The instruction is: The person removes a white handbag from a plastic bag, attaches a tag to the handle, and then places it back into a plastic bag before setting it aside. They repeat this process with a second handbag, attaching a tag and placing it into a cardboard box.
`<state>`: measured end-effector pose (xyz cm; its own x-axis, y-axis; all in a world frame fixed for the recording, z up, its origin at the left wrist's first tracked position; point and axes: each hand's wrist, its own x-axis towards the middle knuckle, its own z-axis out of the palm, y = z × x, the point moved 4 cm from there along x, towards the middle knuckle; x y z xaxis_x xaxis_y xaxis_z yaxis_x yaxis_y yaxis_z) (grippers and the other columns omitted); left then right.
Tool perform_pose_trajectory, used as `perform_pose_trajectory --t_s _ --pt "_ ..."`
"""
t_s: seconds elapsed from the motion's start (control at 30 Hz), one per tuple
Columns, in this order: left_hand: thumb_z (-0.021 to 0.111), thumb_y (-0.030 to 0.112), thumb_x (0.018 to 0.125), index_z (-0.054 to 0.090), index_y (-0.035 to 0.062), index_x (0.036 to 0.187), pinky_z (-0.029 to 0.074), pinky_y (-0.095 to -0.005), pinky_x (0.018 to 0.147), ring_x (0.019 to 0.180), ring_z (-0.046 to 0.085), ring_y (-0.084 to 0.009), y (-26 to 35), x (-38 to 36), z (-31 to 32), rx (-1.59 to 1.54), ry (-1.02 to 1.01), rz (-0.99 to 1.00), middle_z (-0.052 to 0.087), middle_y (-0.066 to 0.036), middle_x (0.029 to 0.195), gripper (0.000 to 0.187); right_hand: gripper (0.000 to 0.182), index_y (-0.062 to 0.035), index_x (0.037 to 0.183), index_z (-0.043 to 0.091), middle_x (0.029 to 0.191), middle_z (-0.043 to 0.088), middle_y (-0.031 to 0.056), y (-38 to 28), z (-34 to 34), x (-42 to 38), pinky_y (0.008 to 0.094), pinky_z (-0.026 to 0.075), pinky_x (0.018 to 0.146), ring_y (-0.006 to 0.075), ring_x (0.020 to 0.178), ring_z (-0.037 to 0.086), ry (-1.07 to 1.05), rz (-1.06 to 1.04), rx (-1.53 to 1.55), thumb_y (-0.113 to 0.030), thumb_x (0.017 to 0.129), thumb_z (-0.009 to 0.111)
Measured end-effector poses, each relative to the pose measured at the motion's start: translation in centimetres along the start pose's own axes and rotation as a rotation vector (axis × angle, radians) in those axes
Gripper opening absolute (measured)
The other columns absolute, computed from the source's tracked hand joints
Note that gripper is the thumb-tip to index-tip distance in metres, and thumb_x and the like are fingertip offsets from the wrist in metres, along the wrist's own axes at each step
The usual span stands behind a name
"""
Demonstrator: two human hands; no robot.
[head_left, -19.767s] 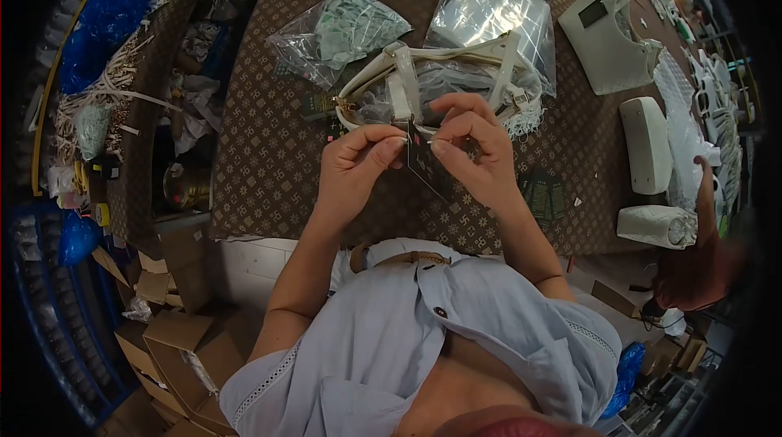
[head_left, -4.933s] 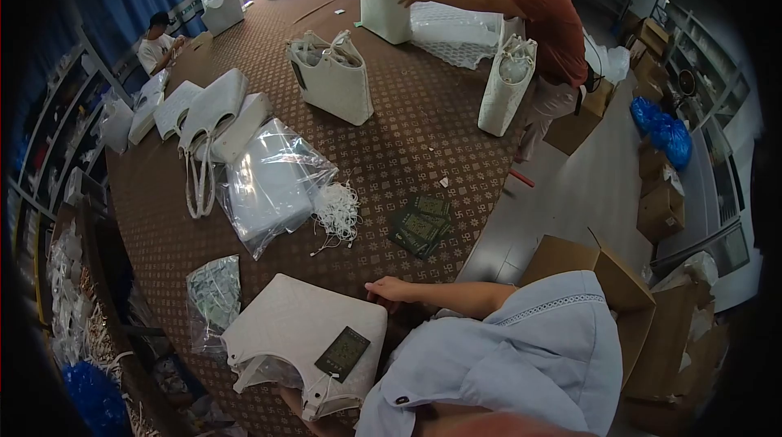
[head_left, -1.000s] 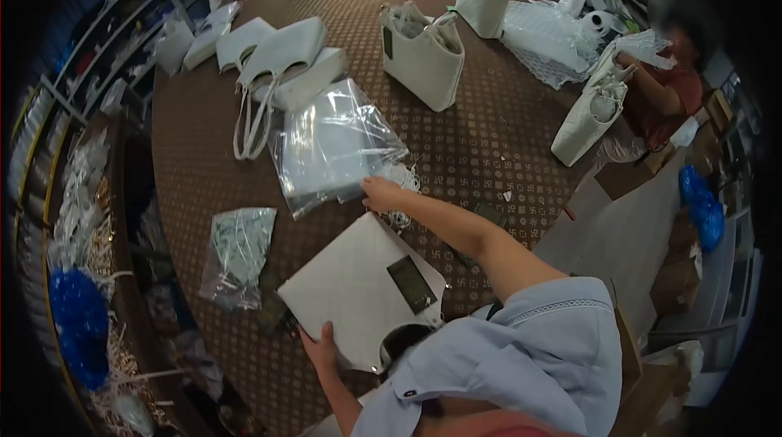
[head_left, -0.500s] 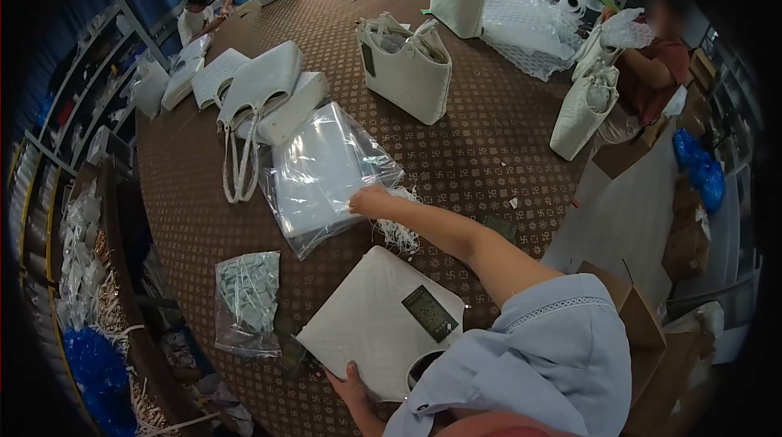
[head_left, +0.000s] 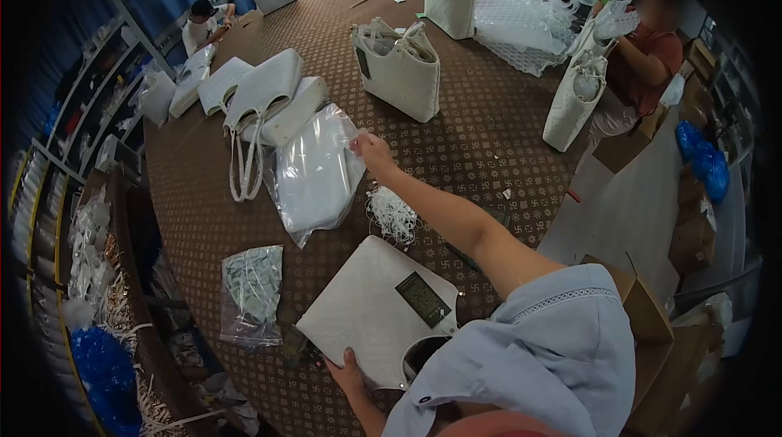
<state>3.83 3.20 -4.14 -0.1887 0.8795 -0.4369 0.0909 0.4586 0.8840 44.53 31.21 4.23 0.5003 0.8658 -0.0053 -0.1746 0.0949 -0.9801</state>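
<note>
My left hand (head_left: 350, 372) grips the lower left edge of a white textured handbag (head_left: 358, 307), thumb on top and fingers partly hidden. This handbag lies flat before me, a dark green printed tag (head_left: 423, 299) on it. My right arm stretches across the table, and my right hand (head_left: 372, 153) is closed at the right edge of a clear plastic bag (head_left: 314, 176), seemingly pinching it. That plastic bag lies flat among what looks like a stack of them. Just below the forearm sits a tangle of white strings (head_left: 393, 215).
A clear pouch of pale green packets (head_left: 252, 286) lies to the left. More white handbags (head_left: 399, 70) stand or lie on the patterned brown table (head_left: 481, 119). Bubble wrap (head_left: 521, 30) is at the far right, beside a person (head_left: 652, 62). Another person (head_left: 204, 26) sits far left.
My right hand has moved up and away along the plastic bag's right side, whose edge now looks drawn in. More of the strings shows. My left hand stays on the handbag.
</note>
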Motion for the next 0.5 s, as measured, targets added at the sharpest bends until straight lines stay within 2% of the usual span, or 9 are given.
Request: perform_pose_trajectory --t_s 0.03,0.2,0.27,0.33,0.4,0.47,0.5 --pt "0.074 0.049 0.069 0.014 -0.0019 0.142 0.035 -0.0442 0.099 0.123 0.037 -0.035 0.3 -0.1 0.1 0.0 0.002 0.004 0.03 -0.024 0.139 0.107 0.03 -0.0035 0.09 0.059 0.089 0.062 0.005 -2.1 0.8 -1.2 0.0289 0.046 0.073 0.0116 0.079 0.056 0.078 -0.056 0.166 -0.026 0.096 0.04" --pt "0.073 0.048 0.071 0.014 -0.0019 0.142 0.033 -0.0439 0.1 0.124 0.036 -0.0354 0.3 -0.1 -0.3 0.072 -0.015 0.032 0.031 -0.025 0.139 0.105 0.028 -0.0044 0.091 0.06 0.087 0.063 0.0044 -6.1 3.5 -3.7 0.0258 0.045 0.069 0.0099 0.076 0.055 0.12 0.006 0.32 -0.024 0.096 0.04" --pt "0.073 0.046 0.071 0.014 -0.0019 0.142 0.032 -0.044 0.101 0.126 0.034 -0.0353 3.3 -1.7 0.4 0.14 0.026 0.042 0.029 -0.024 0.14 0.104 0.027 -0.0049 0.091 0.059 0.085 0.063 0.0033 -8.7 4.9 -4.5 0.0238 0.044 0.067 0.0093 0.075 0.055 0.084 0.005 0.32 -0.023 0.096 0.04" --pt "0.074 0.044 0.071 0.015 -0.002 0.142 0.03 -0.0441 0.102 0.127 0.032 -0.0351 4.5 -2.2 0.7 0.21 0.061 0.035 0.027 -0.023 0.141 0.103 0.026 -0.006 0.09 0.058 0.077 0.061 0.0012 -12.2 6.0 -5.8 0.0199 0.042 0.061 0.0078 0.067 0.053 -0.006 -0.273 0.378 -0.024 0.096 0.041" --pt "0.074 0.04 0.071 0.017 -0.0022 0.141 0.028 -0.0447 0.104 0.131 0.028 -0.0338 5.5 -2.0 0.5 0.411 0.142 0.261 0.021 -0.021 0.145 0.1 0.024 -0.0062 0.086 0.056 0.069 0.057 -0.0009 -18.3 7.6 -10.3 0.0207 0.041 0.054 0.0076 0.06 0.051 -0.169 -0.451 0.291 -0.024 0.094 0.043" --pt "0.073 0.035 0.071 0.015 -0.0004 0.142 0.023 -0.0438 0.107 0.134 0.022 -0.0325 12.3 -4.4 2.8 0.281 0.084 0.463 0.018 -0.019 0.146 0.099 0.018 -0.007 0.083 0.055 0.062 0.052 0.0009 -23.2 10.0 -16.6 0.0252 0.04 0.049 0.0085 0.055 0.05 -0.514 -0.772 0.212 -0.021 0.091 0.047" --pt "0.07 0.03 0.075 0.014 0.0027 0.142 0.02 -0.043 0.108 0.134 0.021 -0.031 16.8 -6.1 4.2 0.258 0.056 0.675 0.017 -0.017 0.147 0.091 0.009 -0.0078 0.082 0.054 0.06 0.051 0.0036 -25.6 10.5 -20.0 0.0299 0.04 0.047 0.0154 0.053 0.052 -0.715 -0.923 0.011 -0.014 0.087 0.05"
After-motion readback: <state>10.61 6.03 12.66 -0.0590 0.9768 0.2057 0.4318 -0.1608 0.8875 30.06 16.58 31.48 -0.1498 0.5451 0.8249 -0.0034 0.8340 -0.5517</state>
